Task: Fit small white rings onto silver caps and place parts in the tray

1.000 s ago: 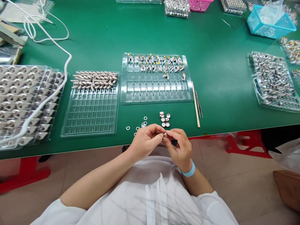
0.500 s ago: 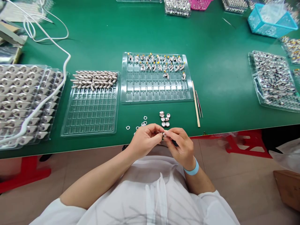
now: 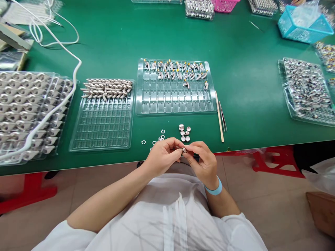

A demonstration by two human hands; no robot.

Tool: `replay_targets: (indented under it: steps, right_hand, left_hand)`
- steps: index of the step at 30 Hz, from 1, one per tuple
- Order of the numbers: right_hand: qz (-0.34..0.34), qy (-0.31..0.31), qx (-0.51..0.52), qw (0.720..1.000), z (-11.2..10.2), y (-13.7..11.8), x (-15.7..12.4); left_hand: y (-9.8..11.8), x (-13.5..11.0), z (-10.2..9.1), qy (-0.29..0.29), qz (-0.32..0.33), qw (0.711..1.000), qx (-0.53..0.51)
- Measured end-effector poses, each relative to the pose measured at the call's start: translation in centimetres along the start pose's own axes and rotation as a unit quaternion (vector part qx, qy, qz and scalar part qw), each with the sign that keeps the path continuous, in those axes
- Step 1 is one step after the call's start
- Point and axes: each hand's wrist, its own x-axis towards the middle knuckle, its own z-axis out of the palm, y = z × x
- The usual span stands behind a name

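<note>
My left hand (image 3: 162, 156) and my right hand (image 3: 202, 161) meet at the near edge of the green table (image 3: 112, 45), fingertips pinched together on one small silvery round part (image 3: 184, 150). Just beyond them lie a cluster of small round caps (image 3: 184, 132) and several loose white rings (image 3: 157, 138). Farther back sits a clear tray (image 3: 175, 101) whose far rows hold small beige parts with yellow tips. A second clear tray (image 3: 102, 125) to its left carries a row of beige pieces along its far end.
A wooden stick and tweezers (image 3: 220, 116) lie right of the centre tray. Stacked trays of beige shells (image 3: 23, 111) with a white cable (image 3: 65, 94) across them fill the left. A tray of silvery parts (image 3: 306, 90) stands right; blue basket (image 3: 303, 22) and pink basket (image 3: 225, 5) at back.
Both hands stay at the table edge with the small part; the right hand has turned slightly, its wrist dropping a little. Nothing on the table has moved.
</note>
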Motion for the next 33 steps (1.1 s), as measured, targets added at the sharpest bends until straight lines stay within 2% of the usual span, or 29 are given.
replay_targets:
  steps: [7, 13, 16, 22, 28, 33]
  right_hand:
    - [-0.091, -0.042, -0.059, 0.993, -0.8, 0.4, 0.3]
    - [-0.133, -0.122, -0.09, 0.98, -2.0, 0.7, 1.0]
    - [-0.154, -0.159, -0.124, 0.967, -2.6, 0.6, 1.5]
    - [-0.184, -0.194, -0.146, 0.953, -3.4, 0.3, 2.4]
    - [-0.178, -0.201, -0.114, 0.957, -3.4, 0.5, 2.5]
    - [-0.177, -0.185, -0.089, 0.962, -3.2, 0.7, 2.3]
  left_hand:
    - [0.1, 0.1, -0.4, -0.018, -0.011, 1.0, 0.001]
    - [0.4, 0.3, -0.9, -0.051, -0.047, 0.998, -0.002]
    - [0.4, 0.5, -1.2, -0.082, -0.064, 0.995, -0.007]
    - [-0.5, 1.2, -2.3, -0.162, -0.086, 0.982, -0.042]
    - [-1.3, 1.4, -3.4, -0.193, -0.088, 0.977, -0.028]
    - [-1.0, 1.4, -3.1, -0.2, -0.09, 0.972, -0.081]
